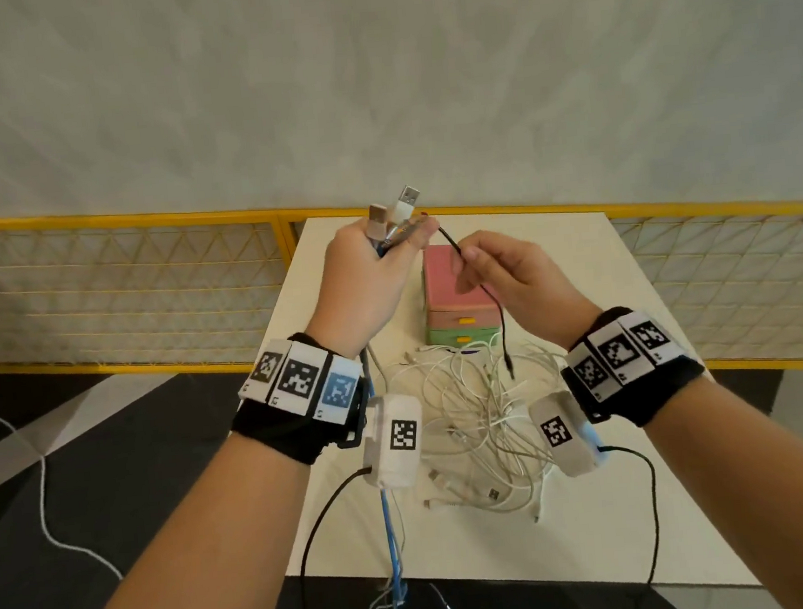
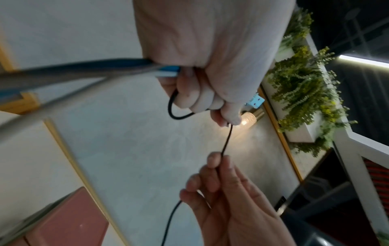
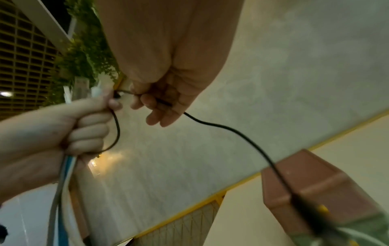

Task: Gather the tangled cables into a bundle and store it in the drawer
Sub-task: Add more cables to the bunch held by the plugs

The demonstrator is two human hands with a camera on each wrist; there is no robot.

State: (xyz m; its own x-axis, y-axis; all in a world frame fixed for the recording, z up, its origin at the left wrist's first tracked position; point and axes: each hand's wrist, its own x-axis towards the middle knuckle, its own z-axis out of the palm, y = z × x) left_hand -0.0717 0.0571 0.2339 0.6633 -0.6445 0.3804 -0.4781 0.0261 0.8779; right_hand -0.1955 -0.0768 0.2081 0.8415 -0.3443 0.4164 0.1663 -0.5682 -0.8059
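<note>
My left hand [image 1: 375, 253] is raised over the table and grips a bunch of cable ends [image 1: 394, 217], with USB plugs sticking up above the fist. Blue and grey cables [image 1: 390, 524] hang from it past the table's front edge. A thin black cable [image 1: 497, 305] runs from that fist to my right hand [image 1: 473, 259], which pinches it between thumb and fingertip [image 2: 214, 159]; its free plug [image 1: 509, 365] dangles over the pile. A tangle of white cables [image 1: 483, 423] lies on the table. Behind stands a small drawer unit [image 1: 452, 300], pink on top, green below, drawers closed.
The white table [image 1: 650, 501] is small, with dark floor to its left and in front. A yellow mesh railing [image 1: 120, 280] runs behind it. A white cord [image 1: 43, 505] trails on the floor at left. Planters with greenery [image 2: 301, 86] show in the wrist views.
</note>
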